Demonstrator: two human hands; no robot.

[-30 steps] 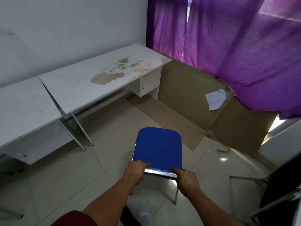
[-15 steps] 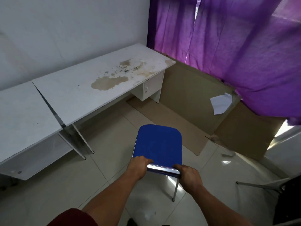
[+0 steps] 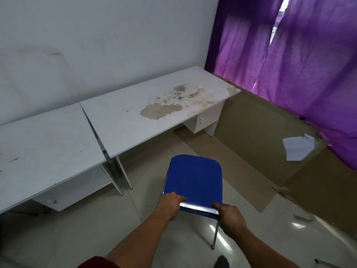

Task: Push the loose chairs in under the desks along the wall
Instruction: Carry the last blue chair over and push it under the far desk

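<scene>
— How far am I with the chairs?

— I judge early. The blue chair (image 3: 194, 180) stands on the tile floor (image 3: 150, 165), near the stained desk (image 3: 154, 113) but not under it. My left hand (image 3: 170, 205) and right hand (image 3: 229, 215) both hold its shiny metal bar.

— And the materials?

— Soft padded seat, rounded corners, thin steel legs. The desk top is flat, white and peeling. The second desk (image 3: 44, 144) has no chair under it that I can see.

Both hands, left hand (image 3: 170, 205) and right hand (image 3: 230, 216), gripped the blue chair (image 3: 194, 181) by its chrome rail. It stood on the tiles near the stained desk (image 3: 152, 115), not under it.
</scene>
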